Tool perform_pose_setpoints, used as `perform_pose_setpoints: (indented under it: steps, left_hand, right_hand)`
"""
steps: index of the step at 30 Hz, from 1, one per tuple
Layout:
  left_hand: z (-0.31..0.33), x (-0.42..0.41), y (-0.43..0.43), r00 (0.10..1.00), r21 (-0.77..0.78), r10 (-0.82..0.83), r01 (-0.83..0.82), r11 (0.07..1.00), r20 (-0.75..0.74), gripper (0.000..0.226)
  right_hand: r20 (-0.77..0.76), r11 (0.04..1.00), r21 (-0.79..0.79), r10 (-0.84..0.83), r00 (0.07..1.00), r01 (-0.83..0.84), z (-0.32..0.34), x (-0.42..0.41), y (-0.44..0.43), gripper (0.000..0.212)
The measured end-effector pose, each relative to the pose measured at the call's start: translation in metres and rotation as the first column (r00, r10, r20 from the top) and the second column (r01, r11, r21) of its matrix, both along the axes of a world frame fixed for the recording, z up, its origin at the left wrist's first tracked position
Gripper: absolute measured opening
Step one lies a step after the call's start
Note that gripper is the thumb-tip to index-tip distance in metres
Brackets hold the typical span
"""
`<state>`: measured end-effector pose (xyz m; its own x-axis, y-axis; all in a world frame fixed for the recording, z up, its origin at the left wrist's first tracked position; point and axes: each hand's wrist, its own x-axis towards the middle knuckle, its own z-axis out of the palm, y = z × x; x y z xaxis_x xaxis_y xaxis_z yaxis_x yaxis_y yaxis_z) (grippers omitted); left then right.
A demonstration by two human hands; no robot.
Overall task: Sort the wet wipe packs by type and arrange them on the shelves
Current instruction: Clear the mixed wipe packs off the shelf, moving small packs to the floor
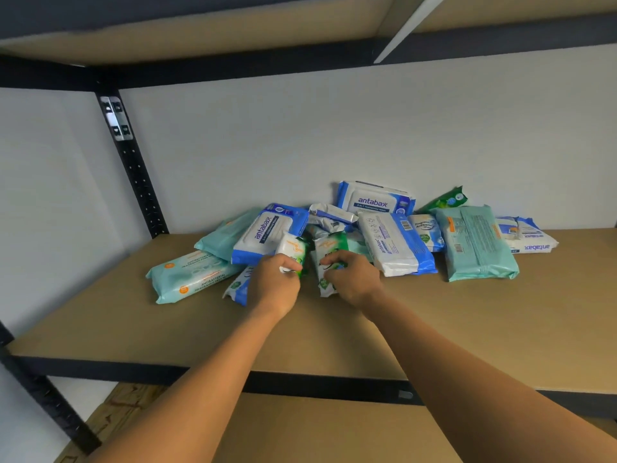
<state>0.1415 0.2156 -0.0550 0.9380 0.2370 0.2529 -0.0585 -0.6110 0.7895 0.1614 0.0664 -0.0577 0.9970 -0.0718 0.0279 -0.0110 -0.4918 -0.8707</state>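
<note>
A plain white wall (300, 145) backs a brown shelf (500, 329) in a black metal rack, with the underside of an upper shelf (200, 28) at 12 o'clock of the view and a lower shelf (317, 429) at 6 o'clock. A perforated black upright (133, 168) rises at 10 o'clock. The wet wipe packs lie unsorted in a loose heap (334, 225) toward the rear middle of the shelf, overlapping one another. At the heap's 3 o'clock a large teal pack (475, 243) lies back side up, and past it at the far right is an antabax pack (527, 235) with its name upside down. A second antabax pack (395, 243) lies back side up just left of the teal one, a third (375, 200) leans on the wall at 12 o'clock, and a fourth (267, 233) lies tilted at 9 o'clock. Two more teal packs sit at the left, one (193, 275) at 8 o'clock flat on the shelf and one (227, 233) behind it. Both arms reach in from 6 o'clock. The left hand (275, 282) has its fingers curled round a small green and white pack (292, 250), and the right hand (354, 279) grips another small green pack (329, 248) just beside it. A small blue and white pack (238, 289) lies partly under the left hand, and a green pack (447, 200) rests by the wall at 1 o'clock.
</note>
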Motion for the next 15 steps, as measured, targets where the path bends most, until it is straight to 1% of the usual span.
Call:
perform_pose_setpoints:
  steps: [3, 6, 9, 11, 14, 15]
  left_hand:
    - [-0.002, 0.006, 0.022, 0.997, 0.002, 0.054, -0.055, 0.999, 0.055, 0.029]
    - [-0.006, 0.009, 0.033, 0.994, 0.015, 0.097, -0.098, 0.995, 0.055, 0.031]
    - [-0.010, 0.012, 0.027, 1.000, 0.062, -0.008, 0.006, 0.998, 0.024, 0.036]
    - [-0.006, 0.016, 0.021, 0.998, 0.106, -0.056, 0.058, 0.993, -0.021, 0.035]
    - [0.002, 0.024, 0.018, 0.985, 0.032, -0.116, 0.121, 0.992, -0.127, 0.035]
    - [0.003, 0.025, 0.017, 0.975, 0.032, -0.144, 0.151, 0.988, -0.169, 0.034]
  right_hand:
    - [0.011, 0.997, -0.074, -0.014, 1.000, 0.015, -0.001, 0.001, 0.009, 0.014]
    - [0.038, 0.992, -0.124, 0.001, 0.999, 0.003, 0.002, 0.002, 0.015, 0.016]
    - [0.043, 0.985, -0.174, -0.005, 0.999, 0.013, 0.001, 0.004, 0.021, 0.013]
    - [0.025, 0.982, -0.187, -0.012, 1.000, 0.016, 0.001, 0.005, 0.022, 0.010]
    - [-0.012, 0.981, -0.195, 0.001, 1.000, -0.004, 0.002, 0.008, 0.019, 0.007]
    - [-0.019, 0.978, -0.206, 0.015, 1.000, -0.018, 0.002, 0.008, 0.017, 0.006]
